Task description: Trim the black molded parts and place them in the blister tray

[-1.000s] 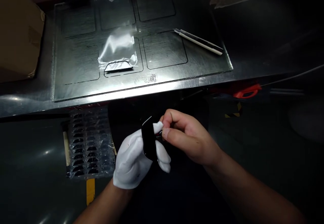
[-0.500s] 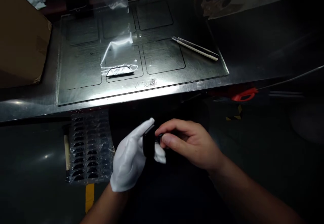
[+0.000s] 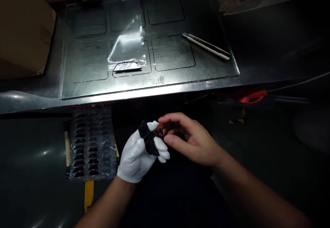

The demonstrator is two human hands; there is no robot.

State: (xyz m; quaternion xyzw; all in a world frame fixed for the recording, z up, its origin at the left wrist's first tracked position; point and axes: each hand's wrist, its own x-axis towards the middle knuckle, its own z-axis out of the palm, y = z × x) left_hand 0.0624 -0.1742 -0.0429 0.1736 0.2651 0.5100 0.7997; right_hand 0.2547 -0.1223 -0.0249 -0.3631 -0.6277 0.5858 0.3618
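Observation:
A white glove covers my left hand (image 3: 139, 152), whose fingers are wrapped round a dark, glossy part (image 3: 149, 139) in front of the table edge. Small black bits stick out of the part toward the right. My bare right hand (image 3: 193, 138) is beside it, thumb and index finger apart near those bits, with a small red spot between them; no held object can be made out there. On the table, a black-edged piece (image 3: 127, 66) lies at the lower end of a clear plastic film (image 3: 126, 46).
A cardboard box (image 3: 23, 32) stands at the left on the metal table (image 3: 31, 99). Cutters (image 3: 206, 46) lie on the glass sheet (image 3: 85, 63). Below the edge are a plastic tray of black parts (image 3: 92, 145) and a red handle (image 3: 254, 97).
My left hand has turned the dark part so that its broad face shows. My right fingers have spread and come off the small black piece. The view has shifted slightly.

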